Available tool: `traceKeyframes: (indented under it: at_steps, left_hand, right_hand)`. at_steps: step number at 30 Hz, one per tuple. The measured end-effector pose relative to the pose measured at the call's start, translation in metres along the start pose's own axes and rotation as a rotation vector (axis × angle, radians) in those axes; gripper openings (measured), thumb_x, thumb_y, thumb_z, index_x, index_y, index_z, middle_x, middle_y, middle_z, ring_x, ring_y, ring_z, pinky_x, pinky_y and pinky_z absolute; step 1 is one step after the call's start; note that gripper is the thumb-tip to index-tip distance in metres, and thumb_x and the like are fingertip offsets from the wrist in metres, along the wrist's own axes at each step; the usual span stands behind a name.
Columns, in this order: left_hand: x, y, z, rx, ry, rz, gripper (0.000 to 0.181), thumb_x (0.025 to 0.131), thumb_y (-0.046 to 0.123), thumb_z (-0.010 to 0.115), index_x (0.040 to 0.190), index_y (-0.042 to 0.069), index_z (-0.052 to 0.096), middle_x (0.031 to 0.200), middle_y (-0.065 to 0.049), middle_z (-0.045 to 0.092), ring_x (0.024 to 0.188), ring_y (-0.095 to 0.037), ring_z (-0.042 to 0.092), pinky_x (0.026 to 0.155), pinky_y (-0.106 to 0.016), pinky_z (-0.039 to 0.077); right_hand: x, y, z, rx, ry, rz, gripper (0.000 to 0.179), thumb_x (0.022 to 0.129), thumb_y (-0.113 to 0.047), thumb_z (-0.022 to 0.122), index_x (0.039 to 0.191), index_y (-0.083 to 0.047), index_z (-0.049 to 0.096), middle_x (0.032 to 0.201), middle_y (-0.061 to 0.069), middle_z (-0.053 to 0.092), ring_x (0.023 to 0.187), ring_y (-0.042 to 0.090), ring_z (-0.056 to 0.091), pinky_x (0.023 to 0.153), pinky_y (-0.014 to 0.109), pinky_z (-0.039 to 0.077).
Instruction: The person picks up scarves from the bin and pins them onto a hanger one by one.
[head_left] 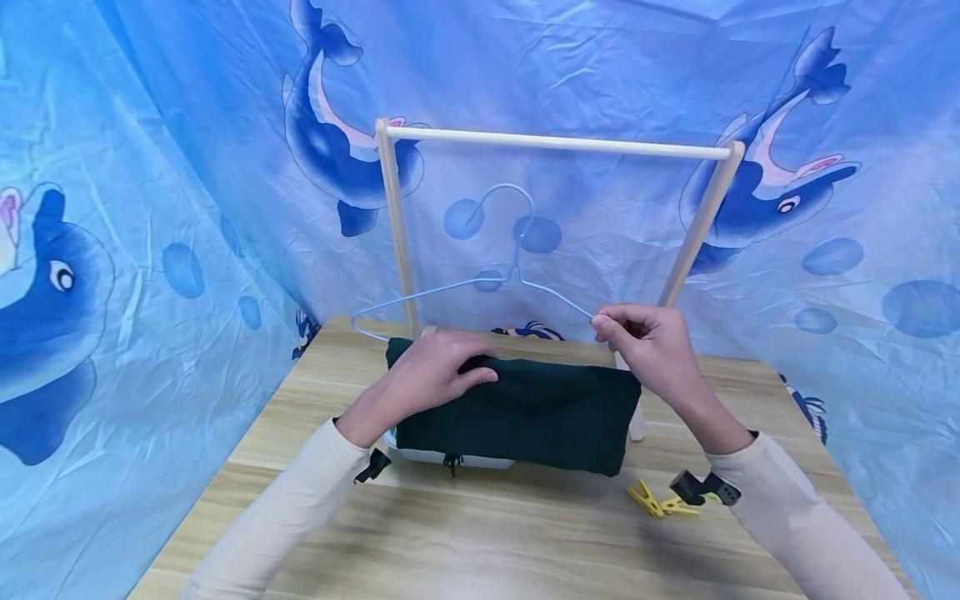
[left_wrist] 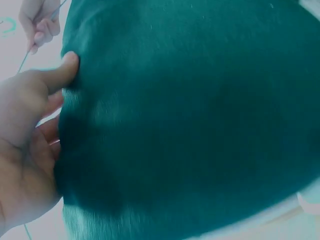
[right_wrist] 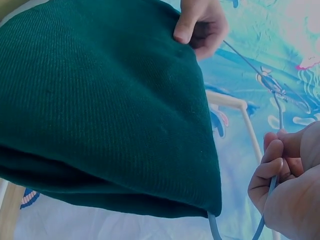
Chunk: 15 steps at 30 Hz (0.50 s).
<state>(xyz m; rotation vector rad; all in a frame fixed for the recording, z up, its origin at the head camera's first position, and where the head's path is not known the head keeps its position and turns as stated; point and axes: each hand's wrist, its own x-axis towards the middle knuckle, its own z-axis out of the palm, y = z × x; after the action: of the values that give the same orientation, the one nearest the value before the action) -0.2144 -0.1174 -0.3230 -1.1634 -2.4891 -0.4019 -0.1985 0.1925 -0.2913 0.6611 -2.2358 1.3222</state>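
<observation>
Head view: left fingers (head_left: pixel 467 344) grip cloth (head_left: pixel 525 417) obscuring container (head_left: pixel 483 460), right fingers (head_left: pixel 628 314) hanger (head_left: pixel 516 268), clothespins (head_left: pixel 654 504) nearby.

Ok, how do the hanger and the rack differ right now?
The hanger is thin and pale blue; the rack is thicker, white and wood-coloured. The hanger is held by the right hand; the rack stands on the table. The hanger's top is a curved hook, the rack's a straight bar. Both are light-coloured.
</observation>
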Motion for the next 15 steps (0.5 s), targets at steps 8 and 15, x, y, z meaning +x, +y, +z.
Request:
traceKeyframes:
  at_steps: [8,15]
  left_hand:
    - [-0.011,-0.007,-0.007,0.048,0.005,-0.079,0.031,0.097,0.037,0.072,0.113,0.011,0.075,0.106,-0.004,0.075,0.096,-0.022,0.07,0.087,-0.042,0.056]
    - [-0.019,-0.016,-0.008,0.032,0.04,-0.063,0.027,0.093,0.034,0.076,0.107,0.01,0.076,0.096,-0.002,0.074,0.085,-0.018,0.069,0.078,-0.037,0.056]
  right_hand:
    - [-0.003,0.001,-0.008,-0.024,0.027,-0.003,0.012,0.097,-0.005,0.069,0.094,0.001,0.079,0.071,0.0,0.068,0.054,0.011,0.052,0.048,0.022,0.042]
    - [-0.005,0.003,-0.011,-0.044,0.027,-0.001,0.011,0.097,-0.006,0.07,0.094,0.0,0.079,0.071,-0.01,0.067,0.057,0.014,0.056,0.05,0.021,0.043]
